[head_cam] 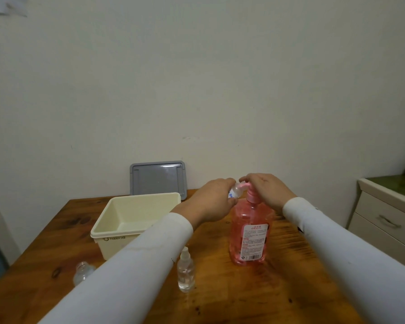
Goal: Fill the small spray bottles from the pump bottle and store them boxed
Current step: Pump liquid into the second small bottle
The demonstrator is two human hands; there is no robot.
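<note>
While the cream box point(136, 220) sits open at the left of the wooden table point(220, 300), with its grey lid point(158, 177) propped against the wall behind it, two small bottles wait near the front edge: an uncapped one point(83, 272) partly hidden by the left sleeve, and a capped spray bottle point(185, 270) standing upright just to its right. Further right and farther back, the left hand point(211, 202) curls round a third small bottle point(234, 192), holding it tilted with its mouth raised toward the pump's spout point(242, 184). That meeting of mouth and spout is what the coming press depends on, I judge: the spout points left, toward the left hand, and the small bottle's long axis leans up to meet it, though whether the opening sits exactly under the spout is too small to tell. To the right, the right hand point(264, 190) lies over the pump head, fingers bent down onto it, apparently pressing; the pink pump bottle point(250, 232) stands upright directly below, resting on the table.
</note>
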